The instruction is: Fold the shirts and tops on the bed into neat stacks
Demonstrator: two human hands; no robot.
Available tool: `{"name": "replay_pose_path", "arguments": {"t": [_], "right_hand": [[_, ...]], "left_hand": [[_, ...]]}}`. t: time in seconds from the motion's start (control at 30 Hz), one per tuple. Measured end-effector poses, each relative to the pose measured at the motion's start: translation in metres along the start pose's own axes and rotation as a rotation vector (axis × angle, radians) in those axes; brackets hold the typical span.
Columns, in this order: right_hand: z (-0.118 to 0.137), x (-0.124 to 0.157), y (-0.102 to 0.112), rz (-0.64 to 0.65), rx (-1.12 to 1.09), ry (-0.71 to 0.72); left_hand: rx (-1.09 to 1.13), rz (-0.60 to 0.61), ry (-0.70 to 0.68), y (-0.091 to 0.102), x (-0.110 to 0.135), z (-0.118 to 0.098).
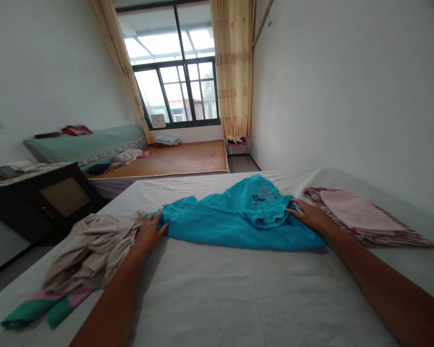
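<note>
A crumpled turquoise garment [217,217] with a dark and grey print lies stretched sideways on the white-covered bed [246,294]; folds hide its exact kind. On its left end rests my left hand [152,233], fingers spread and touching the cloth. My right hand [307,215] has its fingers closed at the garment's right edge, beside a loose opening in the fabric. Close to my left forearm is a rumpled beige garment [90,250] with pink and green ends. To the right of my right hand lie a folded pink cloth [358,212] and a striped cloth [415,237] beneath it.
Beyond the bed, a brown mat-topped bed [188,156] with a green headboard [104,144] stands below the window [177,72]. A dark cabinet [43,202] is at the left. A small stool [237,142] stands near the right wall [347,96].
</note>
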State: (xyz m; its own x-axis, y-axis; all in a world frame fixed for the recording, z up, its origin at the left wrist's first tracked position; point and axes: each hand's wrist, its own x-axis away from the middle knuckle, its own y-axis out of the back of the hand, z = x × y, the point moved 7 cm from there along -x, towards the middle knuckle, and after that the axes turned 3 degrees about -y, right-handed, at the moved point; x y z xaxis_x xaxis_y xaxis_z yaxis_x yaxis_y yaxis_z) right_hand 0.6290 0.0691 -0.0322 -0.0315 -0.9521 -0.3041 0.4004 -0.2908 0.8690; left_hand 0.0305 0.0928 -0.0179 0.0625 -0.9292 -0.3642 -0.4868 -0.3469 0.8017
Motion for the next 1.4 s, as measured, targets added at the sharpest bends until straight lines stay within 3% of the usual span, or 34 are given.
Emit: {"name": "replay_pose_path", "arguments": {"t": [0.17,0.3,0.37,0.5,0.57,0.67,0.73,0.83,0.97,1.13,1.27,1.4], "right_hand": [[0.005,0.001,0.000,-0.006,-0.051,0.053],[-0.004,-0.002,0.009,0.046,-0.077,0.051],[-0.015,-0.005,0.020,0.041,-0.072,-0.009],[-0.033,-0.004,0.022,0.206,-0.032,-0.088],[-0.036,-0.002,0.022,0.208,0.042,-0.110],[-0.029,-0.001,0.028,0.023,0.172,-0.077],[-0.014,0.000,0.025,-0.038,0.185,0.026],[0.002,0.002,0.010,0.013,0.143,0.142],[0.003,0.003,0.001,0.025,0.116,0.131],[-0.010,0.002,0.006,-0.138,0.187,0.121],[-0.022,0.001,-0.003,-0.077,0.178,0.080],[-0.026,0.000,-0.008,-0.017,0.152,0.088]], "left_hand": [[-0.125,0.080,-0.098,-0.005,0.003,-0.020],[-0.143,0.108,-0.050,0.017,0.005,-0.030],[-0.080,0.115,-0.016,0.034,0.007,-0.030],[0.183,0.320,0.068,0.042,0.015,-0.026],[0.102,0.276,0.077,0.047,0.014,-0.026],[-0.209,0.063,0.020,0.052,0.000,-0.037],[-0.301,0.047,-0.037,0.041,-0.016,-0.050],[-0.305,0.152,-0.117,0.011,-0.046,-0.064],[-0.286,0.317,-0.128,-0.031,-0.080,-0.070],[-0.244,0.465,-0.188,-0.073,-0.102,-0.084],[-0.292,0.537,-0.188,-0.090,-0.114,-0.095],[-0.371,0.523,-0.199,-0.086,-0.128,-0.109]]}}
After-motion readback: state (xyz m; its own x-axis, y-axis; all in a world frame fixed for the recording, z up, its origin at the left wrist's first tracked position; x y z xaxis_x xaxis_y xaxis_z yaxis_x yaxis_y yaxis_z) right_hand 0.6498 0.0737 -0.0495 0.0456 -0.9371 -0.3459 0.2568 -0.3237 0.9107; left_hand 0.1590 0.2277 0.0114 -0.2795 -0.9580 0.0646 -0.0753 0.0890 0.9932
